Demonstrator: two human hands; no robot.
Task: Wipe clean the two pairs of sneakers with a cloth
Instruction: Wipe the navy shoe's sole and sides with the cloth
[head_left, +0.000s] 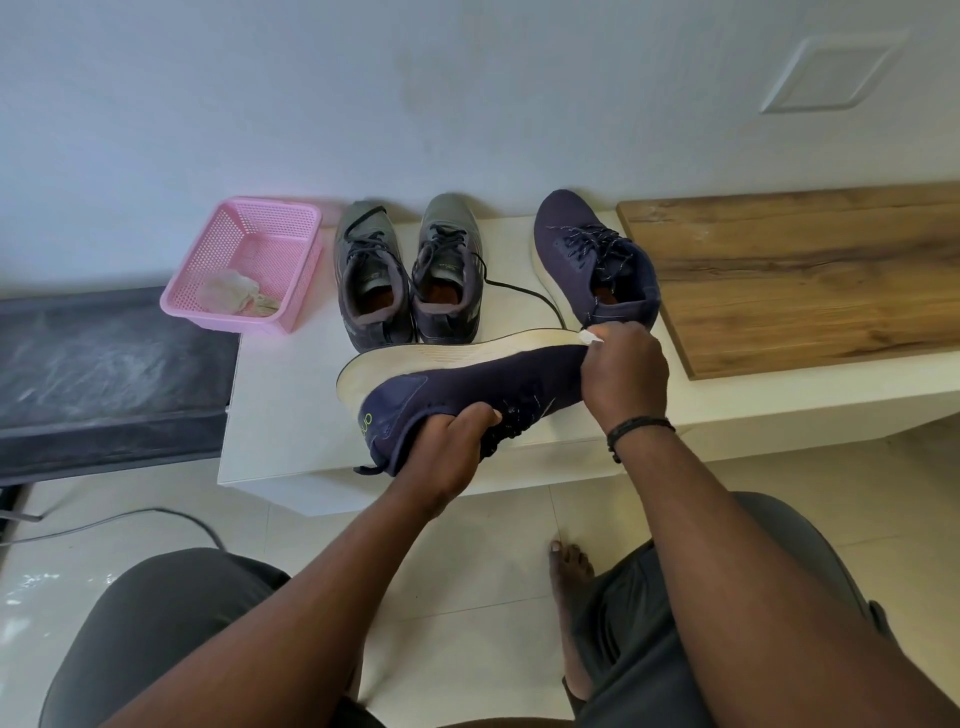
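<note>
Pink perforated plastic basket (244, 260) sits farthest left on the white low bench (280, 415), a crumpled rag inside; beside it stand the grey lace-up sneakers (410, 270). Left hand (447, 457) grips the collar of the navy knit sneaker (467, 395), tilted sole-away. Right hand (623, 374) pinches a small white cloth (592, 338) against the toe's sole edge, wrist bent. Such a small cloth could slip from the pinch under hard rubbing.

Navy sneaker (467, 389) tipped on its side above the white bench (280, 405), gripped at the collar by the left hand (447, 452). Right hand (623, 374) pressing a white cloth (591, 336) against the toe-end sole. Second navy sneaker (592, 254), grey pair (410, 270) and pink basket (244, 260) standing behind.
</note>
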